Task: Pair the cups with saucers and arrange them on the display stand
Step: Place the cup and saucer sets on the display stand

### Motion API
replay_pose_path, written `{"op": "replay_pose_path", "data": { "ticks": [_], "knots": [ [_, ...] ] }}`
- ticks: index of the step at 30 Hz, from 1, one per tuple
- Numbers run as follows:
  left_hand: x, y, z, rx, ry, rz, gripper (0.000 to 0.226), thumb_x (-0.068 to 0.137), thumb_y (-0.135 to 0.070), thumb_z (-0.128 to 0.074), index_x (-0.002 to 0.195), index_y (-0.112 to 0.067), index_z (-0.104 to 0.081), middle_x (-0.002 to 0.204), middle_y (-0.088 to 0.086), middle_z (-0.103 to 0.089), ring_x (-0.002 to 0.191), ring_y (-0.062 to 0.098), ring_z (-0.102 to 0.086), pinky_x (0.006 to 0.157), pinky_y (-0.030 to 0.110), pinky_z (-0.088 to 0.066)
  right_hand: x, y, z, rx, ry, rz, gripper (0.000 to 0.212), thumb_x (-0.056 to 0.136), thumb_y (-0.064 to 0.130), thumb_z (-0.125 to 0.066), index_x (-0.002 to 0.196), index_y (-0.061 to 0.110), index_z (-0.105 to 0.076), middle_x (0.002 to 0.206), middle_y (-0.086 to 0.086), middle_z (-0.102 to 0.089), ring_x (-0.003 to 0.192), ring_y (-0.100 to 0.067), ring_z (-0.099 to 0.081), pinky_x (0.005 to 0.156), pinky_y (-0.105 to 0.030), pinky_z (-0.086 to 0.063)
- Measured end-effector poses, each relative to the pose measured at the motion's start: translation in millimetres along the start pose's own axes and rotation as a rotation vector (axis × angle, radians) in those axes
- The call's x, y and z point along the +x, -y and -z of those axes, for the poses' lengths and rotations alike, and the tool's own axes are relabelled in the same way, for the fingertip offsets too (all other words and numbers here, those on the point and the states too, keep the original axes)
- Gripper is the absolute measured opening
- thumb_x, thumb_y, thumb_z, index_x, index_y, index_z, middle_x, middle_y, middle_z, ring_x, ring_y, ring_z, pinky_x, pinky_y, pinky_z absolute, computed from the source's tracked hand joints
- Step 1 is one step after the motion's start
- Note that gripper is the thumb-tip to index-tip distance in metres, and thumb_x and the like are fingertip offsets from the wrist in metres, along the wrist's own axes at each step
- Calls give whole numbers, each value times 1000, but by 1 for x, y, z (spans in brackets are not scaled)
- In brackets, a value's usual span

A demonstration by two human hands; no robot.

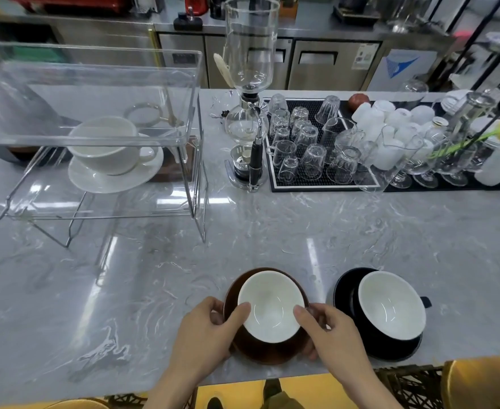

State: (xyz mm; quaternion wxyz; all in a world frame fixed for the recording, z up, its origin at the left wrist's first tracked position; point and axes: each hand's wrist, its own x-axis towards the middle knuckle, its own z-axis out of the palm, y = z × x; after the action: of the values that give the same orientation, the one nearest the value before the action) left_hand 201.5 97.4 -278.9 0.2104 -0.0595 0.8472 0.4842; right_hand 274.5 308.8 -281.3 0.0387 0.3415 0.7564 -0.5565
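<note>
Gripping the brown saucer (244, 348) by opposite rims, the left hand (210, 335) and right hand (330, 332) are clasping it, thumbs steadying the brown cup (270, 307) at the near edge of the worktop (154, 276). Glazed ceramic is likely heavy, slick and brittle, and the loose cup may slide; level carrying is advisable.

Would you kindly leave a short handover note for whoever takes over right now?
Left hand and right hand: both grip the brown saucer carrying the brown cup, near the counter's front edge.
Black cup sits on the black saucer to the right, untouched.
Done: white cup and white saucer are on the stand's lower shelf.
Left: move the brown, then the black pair onto the stand.
</note>
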Motion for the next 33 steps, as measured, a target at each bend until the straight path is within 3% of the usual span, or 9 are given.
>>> {"op": "replay_pose_path", "data": {
  "ticks": [3,5,11,16,20,23,28,33],
  "knots": [
    [0,0,-1,-72,-1,9,55,66,-66,-72,79,-14,-58,48,0,-58,42,19,-64,52,37,-53,0,3,1,-5,23,9,30,79,48,-77,90,21,-71,68,-20,-64,61,-22,-58,62,-39,-51],
    [0,-1,-1,-128,-22,18,62,58,-67,-71,77,-10,-55,47,-1,-51,41,20,-57,51,38,-48,-1,6,1,-7,27,10,32,80,46,-76,88,16,-70,68,-25,-61,60,-24,-53,60,-38,-47],
    [-2,6,11,-213,-66,-34,61,55,-64,-74,77,-11,-54,52,-2,-44,52,21,-45,56,39,-40,-7,16,-8,-17,65,14,31,83,43,-74,95,17,-64,66,-11,-59,59,-20,-51,53,-29,-42],
    [-7,8,27,-283,-71,-29,53,54,-60,-78,72,-16,-54,53,-1,-42,56,18,-41,57,38,-39,-16,29,-16,-19,91,27,28,86,36,-74,96,13,-61,57,-1,-59,40,-10,-49,38,-22,-40],
    [-11,4,41,-344,-77,-59,53,54,-55,-80,72,-14,-52,52,0,-39,52,19,-38,55,36,-37,-22,46,-21,-3,93,56,28,85,36,-74,97,15,-60,59,10,-61,42,-7,-50,41,-22,-44],
    [-15,-4,56,-370,-92,-118,47,54,-53,-79,67,-18,-52,48,0,-43,44,17,-43,46,30,-38,-27,62,-23,2,110,118,27,85,36,-74,97,17,-59,56,16,-62,41,-2,-50,43,-21,-44],
    [-23,-21,83,-405,-148,-225,43,51,-52,-80,67,-21,-55,45,-4,-46,44,16,-47,43,25,-39,-40,96,-25,39,131,222,23,85,33,-76,96,19,-60,57,16,-64,43,2,-52,46,-16,-43],
    [-33,-32,114,-494,-201,-299,43,49,-49,-82,66,-18,-55,48,-1,-43,49,19,-43,44,23,-36,-60,138,-39,115,162,309,57,55,57,-73,94,17,-61,58,13,-64,43,2,-52,46,-12,-43]
  ]
}}
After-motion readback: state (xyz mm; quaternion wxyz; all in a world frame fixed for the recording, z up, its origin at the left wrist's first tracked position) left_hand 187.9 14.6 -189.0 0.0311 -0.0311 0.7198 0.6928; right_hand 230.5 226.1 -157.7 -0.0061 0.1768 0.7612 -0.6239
